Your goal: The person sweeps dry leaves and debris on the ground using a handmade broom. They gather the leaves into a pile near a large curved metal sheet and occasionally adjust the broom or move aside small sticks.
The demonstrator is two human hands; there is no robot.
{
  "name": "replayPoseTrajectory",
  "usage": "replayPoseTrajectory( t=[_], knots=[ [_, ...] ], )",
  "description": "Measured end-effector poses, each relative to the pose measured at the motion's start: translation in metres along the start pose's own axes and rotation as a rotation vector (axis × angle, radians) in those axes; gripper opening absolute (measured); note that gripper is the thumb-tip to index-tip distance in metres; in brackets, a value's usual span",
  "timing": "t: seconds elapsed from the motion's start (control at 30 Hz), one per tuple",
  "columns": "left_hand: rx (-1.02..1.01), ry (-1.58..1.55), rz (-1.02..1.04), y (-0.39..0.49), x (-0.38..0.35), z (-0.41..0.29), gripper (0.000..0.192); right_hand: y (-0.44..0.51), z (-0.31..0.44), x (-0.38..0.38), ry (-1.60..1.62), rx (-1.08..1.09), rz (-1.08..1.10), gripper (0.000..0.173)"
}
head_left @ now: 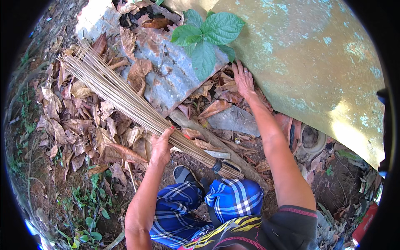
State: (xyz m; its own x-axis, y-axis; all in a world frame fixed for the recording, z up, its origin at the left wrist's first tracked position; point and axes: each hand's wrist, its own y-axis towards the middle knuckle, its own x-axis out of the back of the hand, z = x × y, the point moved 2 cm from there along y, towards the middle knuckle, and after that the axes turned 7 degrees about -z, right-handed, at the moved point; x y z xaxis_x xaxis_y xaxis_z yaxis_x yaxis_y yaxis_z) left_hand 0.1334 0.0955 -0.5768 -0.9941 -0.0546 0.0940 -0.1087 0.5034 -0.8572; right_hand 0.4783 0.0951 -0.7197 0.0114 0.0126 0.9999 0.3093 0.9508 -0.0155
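My left hand (161, 146) grips a stick broom (137, 107) made of thin, stiff ribs, around the middle of its length. The broom lies slantwise, its spread tips at the upper left over dry leaves and its bound end, wrapped with a black band, near my knee. My right hand (242, 78), with a ring on one finger, reaches forward to dry leaves (230, 96) between a rusty corrugated metal sheet (175, 79) and a large weathered panel (300, 56). Its fingertips are close to the panel's edge; whether they hold anything is not clear.
A green leafy plant (204, 34) hangs over the metal sheet. A wooden plank (215, 140) and a flat grey piece (236, 120) lie on the ground. At the right are a round pot-like container (311, 139) and a red object (365, 222). Dry leaves (78, 125) are heaped at the left.
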Motion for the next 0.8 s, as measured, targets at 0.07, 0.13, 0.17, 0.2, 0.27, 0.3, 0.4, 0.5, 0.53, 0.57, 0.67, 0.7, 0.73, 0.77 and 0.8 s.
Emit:
replayPoseTrajectory(
  t=[0.07, 0.13, 0.17, 0.2, 0.27, 0.3, 0.4, 0.5, 0.53, 0.57, 0.67, 0.7, 0.73, 0.77, 0.8],
  knots=[
    [-0.006, -0.011, -0.011, -0.001, -0.003, 0.0, 0.038, 0.004, -0.001, -0.011, 0.084, -0.215, 0.073, 0.059],
    [-0.007, -0.002, 0.017, -0.001, -0.005, 0.002, 0.036, 0.006, -0.001, -0.017, 0.045, -0.267, 0.059, 0.051],
    [-0.018, -0.014, 0.038, -0.002, -0.006, 0.002, 0.035, 0.006, -0.002, -0.018, 0.061, -0.289, 0.097, 0.047],
    [-0.018, -0.023, 0.087, -0.001, -0.009, 0.003, 0.031, 0.006, -0.002, -0.02, 0.019, -0.281, 0.118, 0.041],
    [-0.017, 0.034, 0.08, 0.002, -0.014, 0.006, 0.028, 0.006, -0.006, -0.02, -0.027, -0.251, 0.204, 0.031],
    [0.0, 0.06, 0.08, 0.004, -0.018, 0.007, 0.027, 0.005, -0.003, -0.021, -0.009, -0.235, 0.203, 0.028],
    [-0.011, 0.017, 0.081, 0.017, -0.041, 0.012, 0.029, 0.003, -0.001, -0.014, 0.03, -0.178, 0.137, 0.022],
    [0.0, -0.037, 0.037, 0.033, -0.073, 0.024, 0.035, -0.009, 0.001, 0.004, 0.151, -0.067, 0.112, 0.019],
    [0.011, -0.049, 0.027, 0.037, -0.081, 0.028, 0.037, -0.016, 0.0, 0.012, 0.206, -0.029, 0.166, 0.019],
    [0.004, -0.068, 0.024, 0.039, -0.086, 0.032, 0.038, -0.024, 0.0, 0.021, 0.263, 0.011, 0.222, 0.02],
    [0.007, -0.137, 0.089, 0.039, -0.095, 0.043, 0.044, -0.058, -0.004, 0.049, 0.413, 0.082, 0.351, 0.026],
    [0.029, -0.119, 0.067, 0.038, -0.095, 0.045, 0.045, -0.072, -0.001, 0.054, 0.533, 0.128, 0.393, 0.03],
    [0.032, -0.114, 0.047, 0.036, -0.094, 0.048, 0.048, -0.083, 0.001, 0.054, 0.534, 0.193, 0.489, 0.034],
    [0.066, -0.122, 0.051, 0.035, -0.094, 0.05, 0.045, -0.091, 0.005, 0.052, 0.6, 0.293, 0.534, 0.037],
    [0.104, -0.115, 0.012, 0.034, -0.094, 0.053, 0.043, -0.094, 0.007, 0.046, 0.59, 0.259, 0.548, 0.036]
  ],
)
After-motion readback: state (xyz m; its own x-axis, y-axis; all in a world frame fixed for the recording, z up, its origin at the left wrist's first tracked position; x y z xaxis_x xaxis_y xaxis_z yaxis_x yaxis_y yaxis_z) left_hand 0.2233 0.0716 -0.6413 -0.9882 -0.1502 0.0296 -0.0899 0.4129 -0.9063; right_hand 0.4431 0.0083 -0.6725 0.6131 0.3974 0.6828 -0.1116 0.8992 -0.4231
